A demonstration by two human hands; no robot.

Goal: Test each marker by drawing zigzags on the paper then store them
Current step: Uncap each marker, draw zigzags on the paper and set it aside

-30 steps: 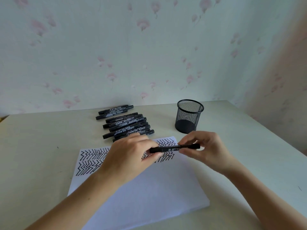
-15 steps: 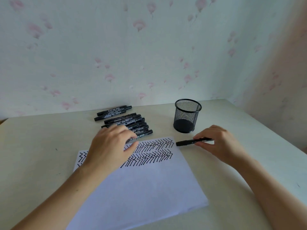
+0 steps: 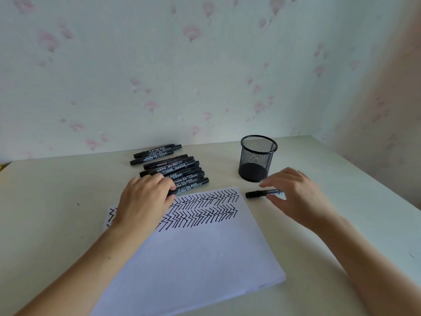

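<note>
1. A sheet of white paper (image 3: 193,254) is laid on a pale surface (image 3: 52,201), with one corner turned toward the viewer.
2. Two rows of black zigzags (image 3: 205,208) are drawn across the far part of the paper; the rest of the sheet is left blank.
3. A group of capped black markers (image 3: 175,166) is laid side by side on the surface just beyond the far edge of the paper, with two of them set slightly apart at the back.
4. The left hand (image 3: 143,199) is placed palm down over the near left end of this group, covering part of the paper's far left corner. Its fingers are curled around the end of the nearest marker; whether that marker is actually gripped cannot be told.
5. A single marker (image 3: 258,193) is seen lying on the surface just beside the paper's far right corner, with its cap pointing toward the paper.
6. The right hand (image 3: 298,197) is held over the far end of this single marker, fingers spread and loosely apart, nothing being clamped. Whether the fingertips are touching the marker cannot be told.
7. A black mesh cup (image 3: 257,158) is stood upright on the surface just behind the right hand, and no marker is seen inside it.
8. A wall with faint pink flower wallpaper (image 3: 159,76) is seen behind the surface.
</note>
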